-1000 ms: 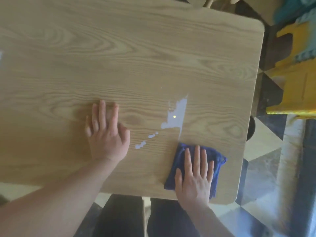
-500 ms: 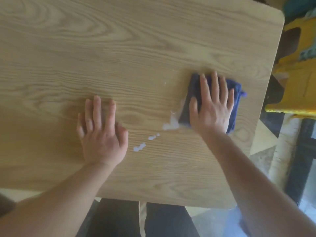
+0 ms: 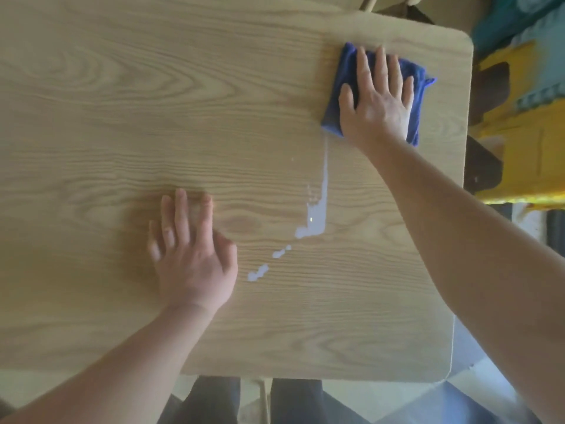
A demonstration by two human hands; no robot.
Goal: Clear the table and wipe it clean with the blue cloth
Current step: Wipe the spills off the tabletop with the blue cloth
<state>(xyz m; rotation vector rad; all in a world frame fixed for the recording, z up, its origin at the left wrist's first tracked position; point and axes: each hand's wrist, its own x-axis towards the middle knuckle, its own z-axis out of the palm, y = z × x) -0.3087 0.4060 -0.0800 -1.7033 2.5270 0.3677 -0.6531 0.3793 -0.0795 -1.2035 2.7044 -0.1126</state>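
My right hand (image 3: 379, 99) lies flat, fingers straight, pressing the folded blue cloth (image 3: 417, 84) onto the wooden table (image 3: 122, 117) near its far right corner. A thin white streak runs from the cloth's near edge down to a white spill (image 3: 316, 215) in the middle of the table, with smaller white drops (image 3: 258, 272) trailing toward me. My left hand (image 3: 191, 255) rests flat on the bare wood, left of the spill, fingers spread and straight.
The table's right edge (image 3: 464, 209) is close to the cloth. Beyond it stand a yellow object (image 3: 526, 142) and teal items (image 3: 519, 22). Chair parts (image 3: 373, 3) show past the far edge. My legs (image 3: 214, 402) are below the near edge.
My right hand has slid the blue cloth away from me, from the near edge through the spill to the far right corner, leaving a thin white streak. My left hand stayed put.
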